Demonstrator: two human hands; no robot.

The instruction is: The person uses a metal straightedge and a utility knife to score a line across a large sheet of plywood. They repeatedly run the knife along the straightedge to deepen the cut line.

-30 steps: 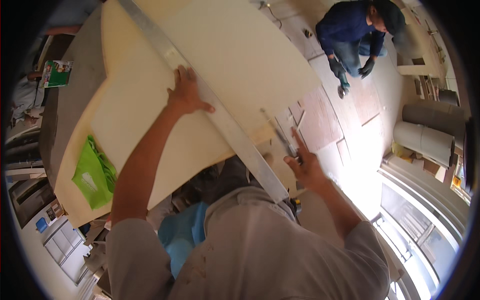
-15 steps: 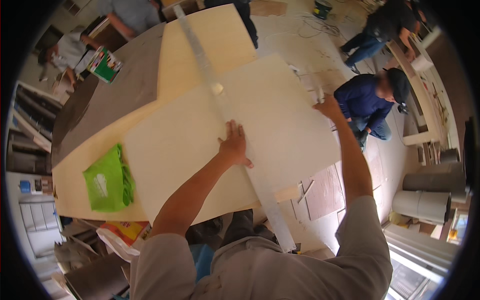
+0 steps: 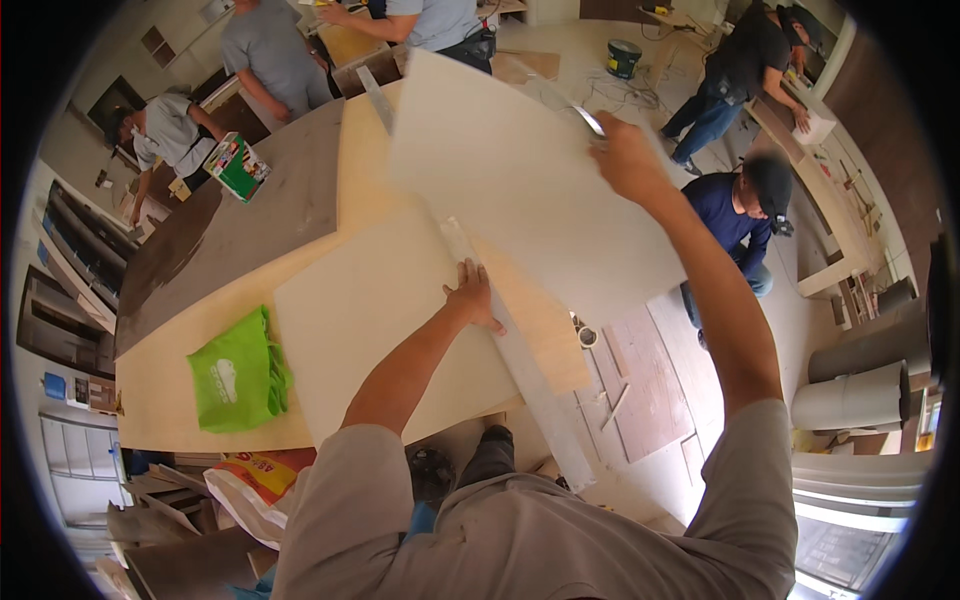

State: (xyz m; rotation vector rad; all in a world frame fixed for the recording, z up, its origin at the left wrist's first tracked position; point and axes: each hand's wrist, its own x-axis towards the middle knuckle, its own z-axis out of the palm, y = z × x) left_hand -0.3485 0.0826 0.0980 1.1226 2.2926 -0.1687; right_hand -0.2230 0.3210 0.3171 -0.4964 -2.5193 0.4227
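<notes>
My left hand (image 3: pixel 470 297) lies with fingers spread on a long pale metal straightedge (image 3: pixel 535 385), pressing it onto a flat off-white sheet (image 3: pixel 380 320) on the table. Up and to the right, my right hand (image 3: pixel 634 160) is closed at the rim of another off-white piece (image 3: pixel 520 170), which is raised and tilted over the far part of the straightedge. A slim silver tool that looks like a utility knife (image 3: pixel 588 121) sticks out of the same hand. Bare yellowish board (image 3: pixel 530 310) shows between the two pieces.
A green bag (image 3: pixel 238 375) lies at the table's left. Beyond it are a dark brown panel (image 3: pixel 250 230) and a green-and-white box (image 3: pixel 237 168). A co-worker in dark blue (image 3: pixel 735 215) crouches at the right; others stand farther back. Planks (image 3: pixel 650 380) cover some floor.
My right hand has risen and moved slightly left, lifting the right-hand piece off the board. The yellowish board beneath is now exposed. My left hand stays on the straightedge.
</notes>
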